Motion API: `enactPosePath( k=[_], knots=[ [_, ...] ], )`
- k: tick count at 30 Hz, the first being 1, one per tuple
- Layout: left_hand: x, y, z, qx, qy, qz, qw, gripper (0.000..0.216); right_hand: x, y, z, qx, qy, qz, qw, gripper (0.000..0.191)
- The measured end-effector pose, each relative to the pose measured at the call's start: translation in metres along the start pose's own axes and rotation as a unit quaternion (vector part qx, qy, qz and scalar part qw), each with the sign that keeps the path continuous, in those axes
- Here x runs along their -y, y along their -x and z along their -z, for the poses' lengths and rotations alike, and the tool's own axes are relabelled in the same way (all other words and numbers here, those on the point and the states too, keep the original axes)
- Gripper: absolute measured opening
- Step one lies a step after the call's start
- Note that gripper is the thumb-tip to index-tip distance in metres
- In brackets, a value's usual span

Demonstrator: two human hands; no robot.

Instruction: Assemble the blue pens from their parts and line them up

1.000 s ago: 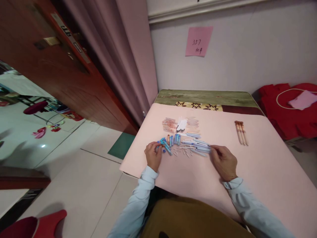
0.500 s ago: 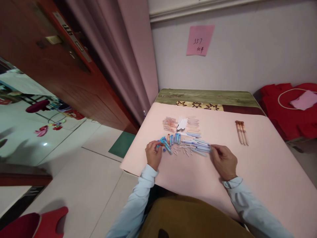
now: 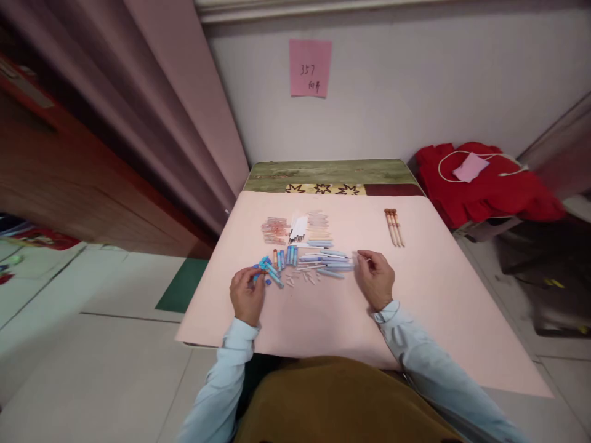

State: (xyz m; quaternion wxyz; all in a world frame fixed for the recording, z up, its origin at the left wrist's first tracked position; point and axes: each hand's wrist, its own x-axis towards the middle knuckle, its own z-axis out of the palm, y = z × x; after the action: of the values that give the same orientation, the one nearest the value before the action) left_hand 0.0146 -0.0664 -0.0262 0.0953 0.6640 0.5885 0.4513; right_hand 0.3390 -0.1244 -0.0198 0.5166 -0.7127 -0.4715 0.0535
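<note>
Pen parts lie spread on a pale pink table cover (image 3: 415,295). My left hand (image 3: 247,294) is curled at the left end of the spread, its fingers on several short blue caps (image 3: 270,271). My right hand (image 3: 375,278) rests at the right end, its fingertips pinched against a bundle of light blue pen barrels (image 3: 330,263). Small pale tips (image 3: 300,280) lie scattered between the hands. Behind them sit orange-pink parts (image 3: 275,230), thin black-tipped refills (image 3: 298,227) and pale barrels (image 3: 318,223).
Three finished tan pens (image 3: 394,226) lie at the far right of the cover. A green patterned cloth (image 3: 327,174) shows at the table's far edge. A pink note (image 3: 310,67) hangs on the wall. A curtain (image 3: 184,117) hangs left; red fabric (image 3: 484,184) is piled right.
The view has swung to the right, so the door and mirror slid out on the left. Both hands stay at the two ends of the pen parts.
</note>
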Motion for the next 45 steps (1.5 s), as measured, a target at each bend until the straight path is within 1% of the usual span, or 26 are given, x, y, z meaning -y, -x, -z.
enactPosePath(
  k=[5, 9, 13, 18, 21, 25, 27, 29, 34, 38, 40, 45],
  knots=[
    [-0.007, 0.001, 0.002, -0.024, 0.025, 0.027, 0.999, 0.015, 0.000, -0.001, 0.001, 0.054, 0.065, 0.044, 0.995, 0.023],
    [-0.007, 0.002, 0.002, -0.037, 0.036, 0.031, 0.998, 0.016, 0.000, -0.002, 0.000, 0.076, 0.124, 0.077, 0.986, 0.021],
    [-0.008, 0.002, 0.002, -0.044, 0.036, 0.028, 0.998, 0.015, 0.000, -0.001, 0.001, 0.085, 0.116, 0.107, 0.984, 0.021],
    [-0.012, 0.001, 0.002, -0.051, 0.024, 0.028, 0.998, 0.014, -0.004, 0.001, 0.000, 0.106, 0.109, 0.172, 0.973, 0.015],
    [-0.012, 0.001, 0.002, -0.051, 0.020, 0.031, 0.998, 0.014, -0.007, 0.002, -0.002, 0.117, 0.121, 0.185, 0.968, 0.011],
    [-0.012, 0.001, 0.001, -0.053, 0.006, 0.032, 0.998, 0.014, -0.007, 0.001, -0.003, 0.119, 0.118, 0.193, 0.967, 0.009],
    [-0.013, 0.001, 0.001, -0.055, 0.001, 0.030, 0.998, 0.013, -0.006, 0.001, -0.001, 0.116, 0.109, 0.193, 0.968, 0.010],
    [-0.014, 0.001, 0.001, -0.056, -0.002, 0.025, 0.998, 0.013, -0.005, 0.000, 0.001, 0.107, 0.094, 0.175, 0.974, 0.013],
    [-0.015, 0.001, 0.002, -0.058, -0.005, 0.021, 0.998, 0.013, -0.009, -0.004, 0.004, 0.071, 0.073, 0.079, 0.992, 0.015],
    [-0.014, 0.001, 0.002, -0.057, -0.002, 0.022, 0.998, 0.013, -0.015, -0.010, 0.002, 0.073, 0.091, 0.019, 0.993, 0.020],
    [-0.013, 0.001, 0.002, -0.058, -0.001, 0.023, 0.998, 0.013, -0.014, -0.014, 0.000, 0.082, 0.104, 0.016, 0.991, 0.021],
    [-0.012, 0.001, 0.002, -0.057, -0.006, 0.026, 0.998, 0.013, -0.006, -0.028, -0.010, 0.086, 0.149, 0.067, 0.983, 0.019]
  ],
)
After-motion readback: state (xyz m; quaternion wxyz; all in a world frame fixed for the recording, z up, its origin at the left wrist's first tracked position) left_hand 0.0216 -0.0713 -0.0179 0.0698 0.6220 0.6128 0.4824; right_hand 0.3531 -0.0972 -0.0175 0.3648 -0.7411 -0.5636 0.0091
